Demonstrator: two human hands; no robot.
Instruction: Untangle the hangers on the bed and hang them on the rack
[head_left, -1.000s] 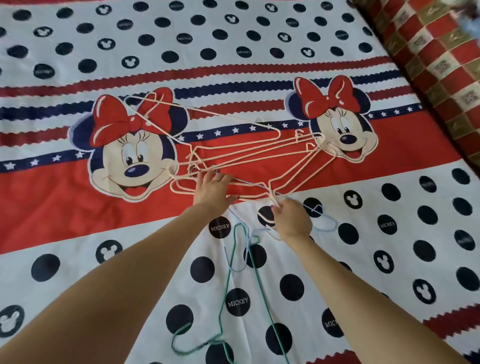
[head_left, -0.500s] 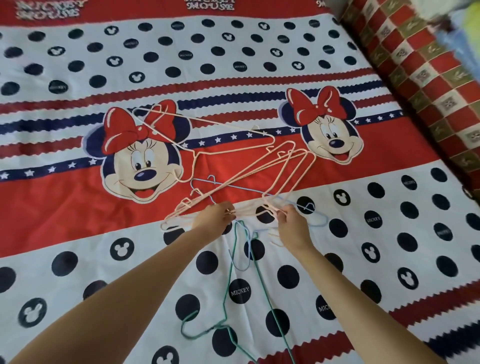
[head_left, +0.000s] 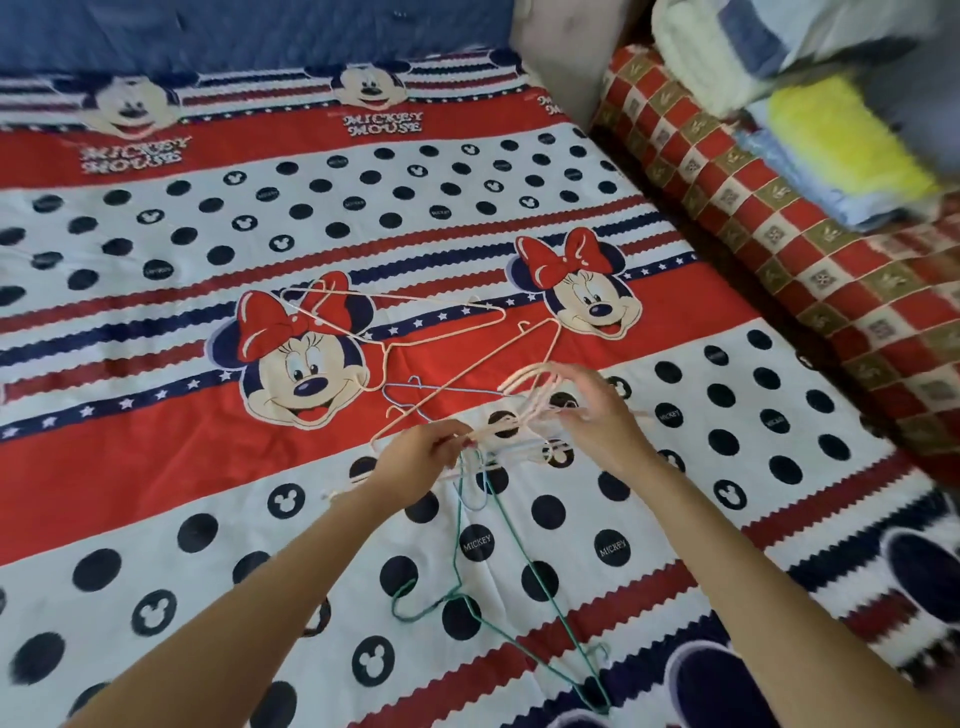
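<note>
Head view, both bare arms reach in from the bottom edge toward the middle of the frame. Left hand (head_left: 415, 457): fingers curled, pinching thin pink wire of the pink hangers (head_left: 467, 364) at the near end of the tangle, centre of frame. Right hand (head_left: 592, 415): blurred; fingers spread and partly bent among the looped pink wires just right of centre; whether it actually grips a wire cannot be told. The pink hangers lie in an overlapping pile on the bed sheet (head_left: 156, 457), spreading from the hands up toward the two cartoon faces in the red band. One pale blue hanger (head_left: 410, 387) is caught in the pile, its hook showing just above the left hand. A green hanger (head_left: 524, 561) lies flat on the sheet below the hands, running down between the forearms to the lower centre, its upper end reaching the tangle. Right edge of frame: a red checked blanket (head_left: 779, 249) along the bed side. Upper right: stacked folded cloths (head_left: 841, 150), yellow, white and blue, blurred.
</note>
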